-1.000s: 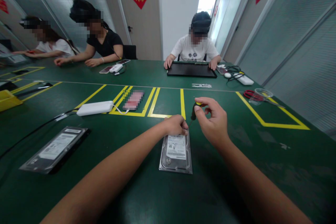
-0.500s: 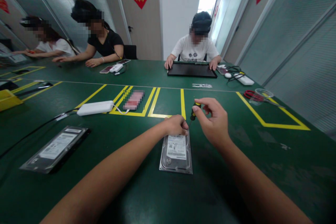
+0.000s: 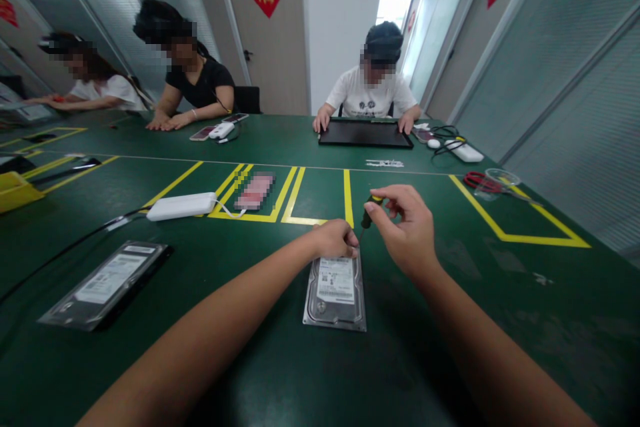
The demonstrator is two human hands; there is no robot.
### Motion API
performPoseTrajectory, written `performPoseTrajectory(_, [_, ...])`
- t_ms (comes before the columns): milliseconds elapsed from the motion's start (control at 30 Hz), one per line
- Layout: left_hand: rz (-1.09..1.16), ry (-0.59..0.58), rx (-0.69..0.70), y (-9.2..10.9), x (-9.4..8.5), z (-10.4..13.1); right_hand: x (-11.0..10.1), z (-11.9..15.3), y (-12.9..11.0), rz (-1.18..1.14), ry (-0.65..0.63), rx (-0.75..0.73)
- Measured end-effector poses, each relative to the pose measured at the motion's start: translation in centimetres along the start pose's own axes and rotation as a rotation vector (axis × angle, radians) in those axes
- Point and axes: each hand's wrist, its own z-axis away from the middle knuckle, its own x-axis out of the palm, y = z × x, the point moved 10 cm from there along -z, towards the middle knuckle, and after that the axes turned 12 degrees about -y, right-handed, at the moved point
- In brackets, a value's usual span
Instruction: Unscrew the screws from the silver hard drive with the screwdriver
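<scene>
A silver hard drive point(image 3: 336, 310) with a white label lies flat on the green table in front of me. My left hand point(image 3: 336, 240) is closed over its far end, fingers curled at the far right corner and hiding that part. In my right hand point(image 3: 407, 227) a small black-and-yellow screwdriver point(image 3: 367, 219) is pinched by the handle between thumb and fingers. Its thin shaft slants down to the drive's far right corner, close to my left fingertips. Whether the tip sits in a screw is too small to tell.
Another hard drive point(image 3: 113, 280) lies at the left. Beyond it are a white power bank point(image 3: 183, 206) with a cable and a phone point(image 3: 255, 191). Yellow tape point(image 3: 545, 240) marks the table. Across it, a person point(image 3: 373, 90) holds a black panel point(image 3: 365, 133); two others sit at the left.
The screwdriver handle has turned slightly in my right fingers. My left hand and the drive hold still. Across the table, the person in black has brought one hand in beside the other.
</scene>
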Motion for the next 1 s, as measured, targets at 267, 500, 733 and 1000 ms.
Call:
performPoseTrajectory(267, [-0.004,0.003,-0.004,0.1,-0.1,0.1,0.1,0.1,1.3,-0.028,-0.008,0.053])
performPoseTrajectory(500, [-0.001,0.010,-0.001,0.1,-0.1,0.2,-0.3,0.1,0.8,-0.031,0.024,0.041])
performPoseTrajectory(733, [-0.001,0.009,0.006,0.1,-0.1,0.1,0.1,0.3,1.2,-0.037,-0.007,0.052])
performPoseTrajectory(1000, [-0.004,-0.002,0.008,0.1,0.0,0.0,0.3,0.2,1.1,-0.066,-0.016,0.037])
